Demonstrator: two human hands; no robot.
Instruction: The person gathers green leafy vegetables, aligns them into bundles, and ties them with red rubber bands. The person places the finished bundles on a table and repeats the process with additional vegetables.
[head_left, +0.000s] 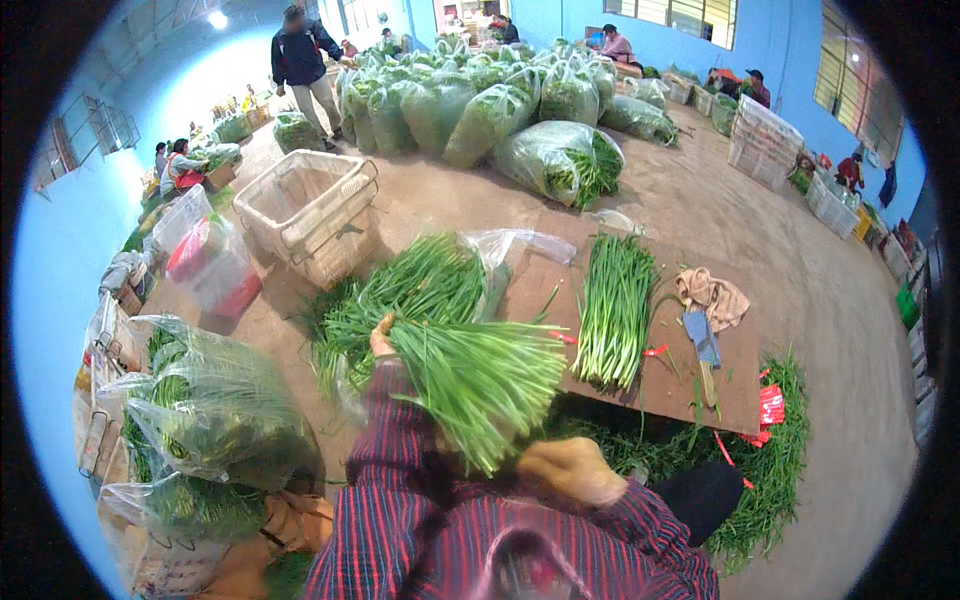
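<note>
My left hand (384, 336) grips a fanned bunch of long green leafy stalks (480, 375), their pale ends pointing right. Just below those ends is my right hand (574, 466), blurred and curled; whether it holds anything cannot be told. Beyond the left hand, a heap of the same greens (424, 281) lies in an open clear plastic bag. On the brown board (525, 289) to the right rests a neat bundle of greens (615, 311), with red ties beside it. A cleaver-like knife (702, 341) with a wooden handle lies farther right, touching a crumpled tan cloth (712, 296).
A beige plastic crate (307, 217) stands ahead left. Bagged greens (217, 405) sit at the left. Loose trimmings (772, 465) and red strips (771, 409) are at the board's right edge. Many filled bags (465, 112) stand farther off, with a standing person (304, 64) beside them.
</note>
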